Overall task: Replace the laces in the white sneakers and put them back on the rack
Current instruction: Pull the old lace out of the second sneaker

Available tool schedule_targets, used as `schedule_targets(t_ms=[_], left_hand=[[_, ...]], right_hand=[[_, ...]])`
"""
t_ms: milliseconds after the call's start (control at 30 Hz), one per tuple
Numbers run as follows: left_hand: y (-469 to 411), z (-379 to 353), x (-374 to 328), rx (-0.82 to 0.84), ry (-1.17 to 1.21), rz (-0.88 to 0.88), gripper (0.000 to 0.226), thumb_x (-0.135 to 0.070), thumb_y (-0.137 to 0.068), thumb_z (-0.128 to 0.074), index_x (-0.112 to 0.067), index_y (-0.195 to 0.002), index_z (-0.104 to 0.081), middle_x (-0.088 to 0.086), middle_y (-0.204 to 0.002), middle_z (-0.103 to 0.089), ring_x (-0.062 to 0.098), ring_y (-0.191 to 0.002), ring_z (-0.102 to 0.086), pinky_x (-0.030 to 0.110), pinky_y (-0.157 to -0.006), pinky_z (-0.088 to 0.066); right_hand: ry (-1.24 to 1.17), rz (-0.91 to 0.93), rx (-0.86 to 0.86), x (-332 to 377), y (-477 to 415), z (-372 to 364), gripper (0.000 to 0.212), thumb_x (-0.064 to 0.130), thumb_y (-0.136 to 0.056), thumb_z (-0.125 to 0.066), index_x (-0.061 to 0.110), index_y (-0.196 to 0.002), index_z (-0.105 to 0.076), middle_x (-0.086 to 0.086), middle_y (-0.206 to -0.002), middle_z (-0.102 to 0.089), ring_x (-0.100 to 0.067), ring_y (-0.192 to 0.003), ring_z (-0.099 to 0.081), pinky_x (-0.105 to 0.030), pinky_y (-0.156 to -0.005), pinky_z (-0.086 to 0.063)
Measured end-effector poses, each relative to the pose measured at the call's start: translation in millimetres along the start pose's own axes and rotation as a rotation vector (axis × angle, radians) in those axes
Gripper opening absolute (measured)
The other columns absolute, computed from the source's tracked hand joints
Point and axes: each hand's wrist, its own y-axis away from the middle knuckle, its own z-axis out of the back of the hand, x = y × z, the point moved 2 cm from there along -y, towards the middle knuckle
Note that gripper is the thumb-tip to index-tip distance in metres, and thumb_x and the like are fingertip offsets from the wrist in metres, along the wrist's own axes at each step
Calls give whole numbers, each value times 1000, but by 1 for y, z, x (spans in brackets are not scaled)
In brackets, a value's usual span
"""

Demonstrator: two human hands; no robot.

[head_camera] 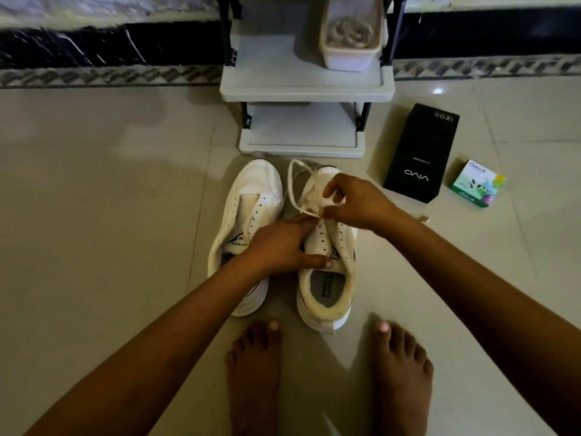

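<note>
Two white sneakers stand side by side on the floor, toes toward the rack [301,86]. The left sneaker [251,196] has no lace in its eyelets. On the right sneaker [327,278], a white lace [294,187] loops up over the toe end. My left hand [279,247] grips the right sneaker at its eyelet row, thumb on the tongue. My right hand [355,199] pinches the lace just above the lower eyelets. Part of the lace is hidden under my fingers.
The grey two-shelf rack holds a plastic tub [349,58] of coiled laces on its upper shelf. A black phone box [421,155] and a small green box [478,184] lie on the tiles to the right. My bare feet [254,372] are just behind the sneakers.
</note>
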Motion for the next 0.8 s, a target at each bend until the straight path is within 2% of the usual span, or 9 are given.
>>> schedule_targets(t_ms=[67,167,267,333,433,500,567,700,800], left_hand=[[-1,-2,0,-11,9,4,86,-61,-73,-66,-33,-145,-27,-4,-146,-41,19,-126,-46,31,-95,-42],[-1,-1,0,-11,5,3,84,-61,-75,-65,-31,-144,-29,-4,-146,-41,18,-126,-46,27,-91,-39],[1,1,-1,-13,-5,-6,88,-61,-75,-64,-30,-146,-25,-4,-149,-36,18,-131,-41,29,-96,-38],[2,1,-2,7,-16,12,92,-63,-75,-63,-28,-149,-19,-3,-153,-30,18,-134,-37,32,-100,-39],[2,2,-2,11,-35,10,94,-65,-76,-61,-28,-150,-16,-3,-155,-26,19,-135,-37,33,-101,-39],[3,3,-3,2,-46,0,93,-63,-77,-61,-28,-150,-16,-3,-155,-25,19,-136,-34,32,-101,-37],[3,3,-4,1,-41,2,92,-63,-77,-61,-28,-149,-17,-4,-155,-25,19,-136,-35,31,-101,-36],[2,0,-1,-12,-14,17,83,-64,-74,-63,-32,-144,-29,-4,-146,-42,18,-126,-46,30,-94,-41],[1,-1,0,-15,-2,6,83,-63,-74,-63,-32,-144,-30,-5,-146,-41,18,-126,-46,30,-93,-41]], right_hand=[[339,-25,17,-10,-2,-11,38,38,-86,-62,21,-119,-54,-5,-116,-54,-21,-106,-53,-30,-79,-41],[390,-47,-49,-13,0,-19,33,39,-88,-57,20,-114,-61,-5,-112,-59,-22,-101,-55,-30,-76,-42],[441,-14,-104,-9,-1,-20,26,33,-88,-57,16,-107,-64,-5,-106,-61,-19,-91,-54,-27,-72,-39],[212,-14,-56,-7,-2,-12,17,26,-88,-58,13,-97,-64,-5,-102,-62,-16,-86,-52,-26,-71,-39],[-475,-21,160,5,12,13,9,16,-91,-57,15,-84,-62,-1,-91,-62,-12,-86,-55,-20,-73,-41],[-509,54,175,9,15,21,10,14,-92,-57,16,-83,-61,2,-85,-60,-9,-84,-55,-17,-72,-41],[-386,85,120,8,12,17,4,16,-91,-58,14,-91,-61,2,-87,-59,-10,-83,-54,-20,-71,-41],[378,42,87,-5,-1,-11,38,38,-86,-60,20,-120,-55,-4,-118,-53,-21,-107,-51,-30,-81,-41],[557,39,-71,-8,-2,-19,38,43,-87,-57,19,-117,-58,-6,-114,-55,-22,-105,-52,-29,-76,-35]])
